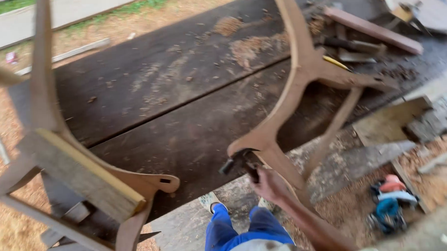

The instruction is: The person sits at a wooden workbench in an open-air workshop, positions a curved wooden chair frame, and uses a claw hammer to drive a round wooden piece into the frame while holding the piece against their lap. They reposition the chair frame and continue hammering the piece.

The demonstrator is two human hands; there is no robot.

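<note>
Hammer (241,162) blurred in right hand (271,184); left hand out of view.

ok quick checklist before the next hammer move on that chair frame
1. Grip on tool: right hand grasps the hammer by its handle: ok.
2. Hammer head sits at the curved wooden chair frame; whether it touches is blurred: cannot tell.
3. Left hand: out of view, so its place is unknown: cannot tell.
4. Frame support: what props it over the dark plank workbench is unclear: cannot tell.
5. Floor by the feet: power tool lies close on the sawdust: not ok.
</note>
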